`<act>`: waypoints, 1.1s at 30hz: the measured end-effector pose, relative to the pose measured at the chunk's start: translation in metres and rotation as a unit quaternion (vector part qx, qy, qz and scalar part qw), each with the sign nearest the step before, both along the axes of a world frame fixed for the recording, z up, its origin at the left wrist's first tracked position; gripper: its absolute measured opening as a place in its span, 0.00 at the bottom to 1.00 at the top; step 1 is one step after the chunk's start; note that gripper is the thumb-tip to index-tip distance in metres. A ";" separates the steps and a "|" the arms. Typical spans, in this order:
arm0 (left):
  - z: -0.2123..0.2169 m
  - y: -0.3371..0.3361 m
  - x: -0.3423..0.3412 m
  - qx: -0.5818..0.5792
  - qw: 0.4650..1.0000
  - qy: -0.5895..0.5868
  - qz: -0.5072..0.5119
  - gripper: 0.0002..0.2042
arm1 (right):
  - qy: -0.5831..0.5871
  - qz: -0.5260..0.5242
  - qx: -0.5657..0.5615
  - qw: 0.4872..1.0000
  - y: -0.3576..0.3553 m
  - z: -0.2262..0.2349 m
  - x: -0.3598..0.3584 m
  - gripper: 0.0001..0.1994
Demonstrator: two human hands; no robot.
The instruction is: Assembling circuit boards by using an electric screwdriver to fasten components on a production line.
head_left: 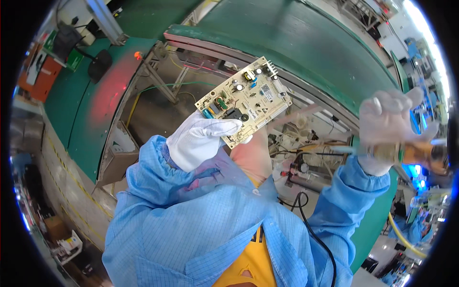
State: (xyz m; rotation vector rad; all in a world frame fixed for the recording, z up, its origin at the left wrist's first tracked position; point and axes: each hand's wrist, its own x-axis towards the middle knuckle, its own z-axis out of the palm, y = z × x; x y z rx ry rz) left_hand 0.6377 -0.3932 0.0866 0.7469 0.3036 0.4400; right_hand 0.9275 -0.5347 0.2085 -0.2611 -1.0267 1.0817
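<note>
My left hand (198,141), in a white glove, grips a cream-coloured circuit board (260,98) by its lower left edge. The thumb lies on the board's face and the fingers go underneath. Coils, capacitors and connectors stand up from the board, which is tilted in front of my lap. My right hand (382,117), also gloved in white, is raised at the right and blurred by motion. Its fingers are apart and bent. Across its palm and wrist shows a smeared amber, tube-shaped thing (416,155) with a pale thin tip; whether the hand touches it I cannot tell.
A green-topped bench (282,36) with a metal edge runs across the far side. Another green table (91,115) stands at the left, with a cardboard box (119,150) by its edge. Tangled cables (311,143) lie below the bench, and a black cord (318,234) hangs near my right arm.
</note>
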 end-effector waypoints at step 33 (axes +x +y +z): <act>0.030 0.357 -0.023 0.559 0.412 0.629 0.350 0.24 | -0.676 -0.495 -0.378 0.394 0.028 -0.117 0.129 0.25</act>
